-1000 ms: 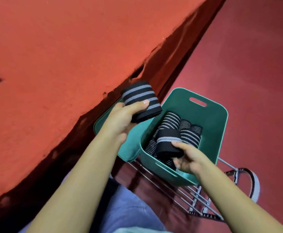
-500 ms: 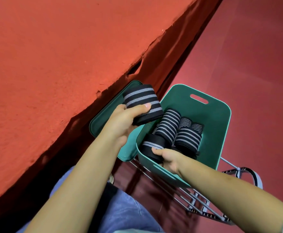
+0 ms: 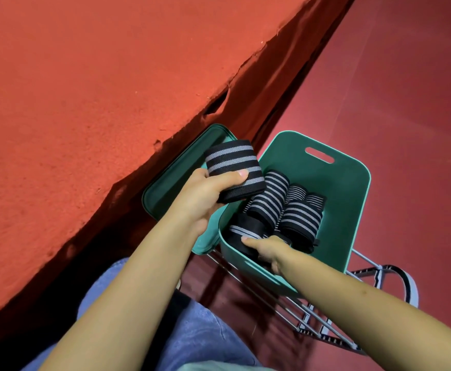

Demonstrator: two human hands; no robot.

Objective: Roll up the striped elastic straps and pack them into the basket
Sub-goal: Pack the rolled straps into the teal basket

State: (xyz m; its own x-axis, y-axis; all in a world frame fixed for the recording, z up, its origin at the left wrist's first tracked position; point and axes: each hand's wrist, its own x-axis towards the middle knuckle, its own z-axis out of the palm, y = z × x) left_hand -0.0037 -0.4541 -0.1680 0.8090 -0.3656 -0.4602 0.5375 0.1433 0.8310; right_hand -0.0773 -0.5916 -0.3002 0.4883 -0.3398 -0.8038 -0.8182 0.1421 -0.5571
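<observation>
A green plastic basket (image 3: 352, 210) stands on a wire rack and holds several rolled black straps with grey stripes (image 3: 270, 199). My left hand (image 3: 205, 194) grips one rolled striped strap (image 3: 232, 167) above the basket's left rim. My right hand (image 3: 267, 250) reaches inside the basket at its near left corner and grips another rolled strap (image 3: 243, 231), which is pressed low against the basket wall. Part of that roll is hidden by my fingers.
A green lid (image 3: 176, 172) lies to the left of the basket, beside the red table edge (image 3: 165, 140). The wire rack (image 3: 312, 317) runs under the basket toward the lower right. The floor is dark red. My blue trousers (image 3: 192, 330) show at the bottom.
My right hand has lowered its roll from above the near rim down into the basket's near left corner. My left hand has kept its roll almost in place.
</observation>
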